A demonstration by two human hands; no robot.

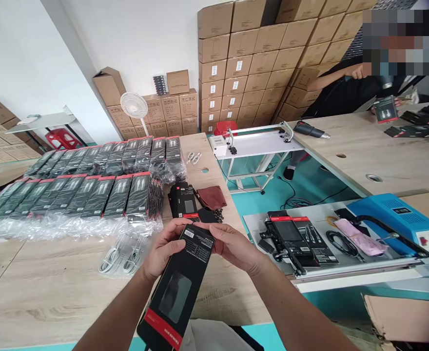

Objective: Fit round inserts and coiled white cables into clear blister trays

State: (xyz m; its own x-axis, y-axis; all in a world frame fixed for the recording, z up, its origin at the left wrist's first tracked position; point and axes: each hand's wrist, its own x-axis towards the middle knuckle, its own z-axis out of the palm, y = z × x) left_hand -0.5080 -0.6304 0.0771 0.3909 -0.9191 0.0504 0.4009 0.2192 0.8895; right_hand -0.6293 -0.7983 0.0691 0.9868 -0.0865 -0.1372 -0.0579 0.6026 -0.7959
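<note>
A black retail box [196, 261] with a red band and a clear window is held tilted in front of me. My left hand [168, 246] grips its far left edge, the thumb lying over the printed face. At the far right corner my right hand [232, 243] pinches the end of the box. Just beyond it lies a small stack of similar black boxes [185, 200]. Beside that stack are a brown cloth pouch [212, 197] and a pile of small dark pieces I cannot make out.
Rows of plastic-wrapped black boxes [101, 195] fill the table's left side, with bagged white cables [119, 258] in front. A blue machine [393, 219] stands at right beside loose boxes and cables. Across the gap, a person [346, 87] works with a heat gun. Cartons [251, 63] are stacked behind.
</note>
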